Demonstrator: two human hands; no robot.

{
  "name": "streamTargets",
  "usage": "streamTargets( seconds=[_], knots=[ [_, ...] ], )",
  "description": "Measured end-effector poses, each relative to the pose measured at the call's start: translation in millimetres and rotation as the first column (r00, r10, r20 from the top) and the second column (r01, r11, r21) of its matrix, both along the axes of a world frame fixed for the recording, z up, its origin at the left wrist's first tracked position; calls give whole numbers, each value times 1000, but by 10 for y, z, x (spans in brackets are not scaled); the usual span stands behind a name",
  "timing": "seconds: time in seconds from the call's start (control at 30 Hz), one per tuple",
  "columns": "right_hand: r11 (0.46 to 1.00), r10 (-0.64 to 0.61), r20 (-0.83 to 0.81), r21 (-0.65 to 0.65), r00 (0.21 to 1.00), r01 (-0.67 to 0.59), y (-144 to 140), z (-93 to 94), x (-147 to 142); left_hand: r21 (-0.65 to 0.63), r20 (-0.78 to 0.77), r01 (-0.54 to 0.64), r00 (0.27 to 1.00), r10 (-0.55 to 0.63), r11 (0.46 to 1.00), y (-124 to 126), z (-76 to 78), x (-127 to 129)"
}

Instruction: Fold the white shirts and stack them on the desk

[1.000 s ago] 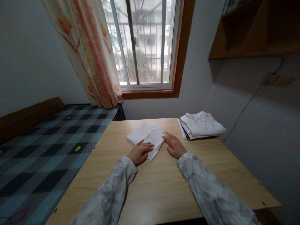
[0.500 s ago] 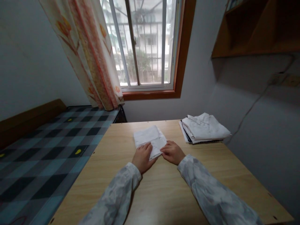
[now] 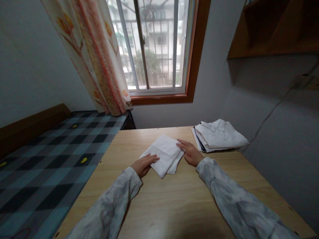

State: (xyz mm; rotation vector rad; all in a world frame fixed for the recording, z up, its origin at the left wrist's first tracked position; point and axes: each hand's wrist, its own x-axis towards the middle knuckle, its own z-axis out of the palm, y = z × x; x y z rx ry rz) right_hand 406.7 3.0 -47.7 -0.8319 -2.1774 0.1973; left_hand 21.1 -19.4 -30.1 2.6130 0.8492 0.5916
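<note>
A folded white cloth (image 3: pixel 164 153) lies on the wooden table (image 3: pixel 174 199), turned diagonally. My left hand (image 3: pixel 143 164) rests flat with its fingertips on the cloth's near left edge. My right hand (image 3: pixel 190 152) lies flat at the cloth's right corner, fingers touching it. Neither hand grips the cloth; both press on it with fingers together and extended. Grey patterned sleeves cover both forearms.
A stack of folded white garments (image 3: pixel 219 135) sits at the table's far right by the wall. A bed with a checked cover (image 3: pixel 50 156) adjoins the table's left edge. Behind are a window (image 3: pixel 154 46), a floral curtain (image 3: pixel 99 56) and a wall shelf (image 3: pixel 274 30).
The cloth has been turned and shifted; it now lies diagonally, a little nearer. My hands moved apart: the left to the near left edge, the right to the far right corner.
</note>
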Motion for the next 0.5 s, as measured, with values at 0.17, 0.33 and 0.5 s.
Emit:
streamTargets(
  seconds=[0.17,0.33,0.5],
  knots=[
    [994,92,93,-63,991,-86,217,-22,-13,-15,8,-51,999,51,999,-105,23,39],
    [995,20,127,-99,992,-7,165,-16,-116,67,-17,-103,994,105,992,-147,-2,121],
    [983,-120,-83,-151,989,107,-11,-2,-196,113,-51,-122,990,128,986,-157,51,168]
  ],
)
